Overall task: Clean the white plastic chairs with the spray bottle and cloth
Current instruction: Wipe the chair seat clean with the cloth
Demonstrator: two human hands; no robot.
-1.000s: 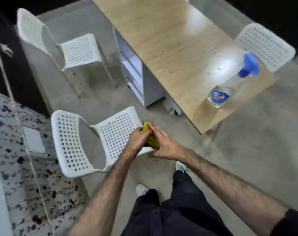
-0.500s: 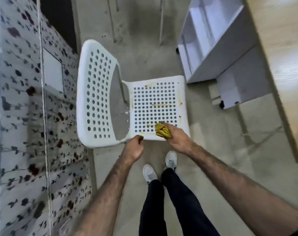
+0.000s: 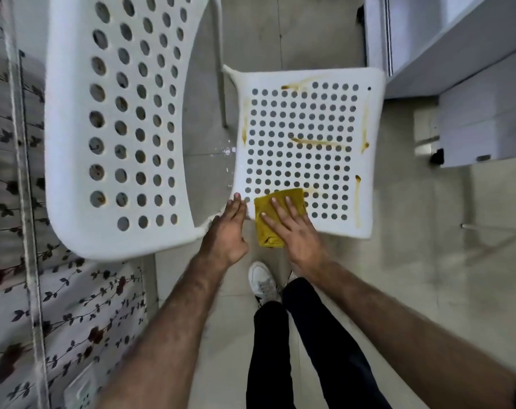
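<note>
Pressing yellow cloth flat on stained white chair seat, right hand fingers straight.
Left hand, fingers extended, touches seat's near-left corner at frame centre.

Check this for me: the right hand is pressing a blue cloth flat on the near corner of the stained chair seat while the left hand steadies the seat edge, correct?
Not quite: the cloth is yellow, not blue, as the head view shows. The rest stands: the right hand presses it flat on the near corner of the stained chair seat, and the left hand rests at the seat edge.
</note>
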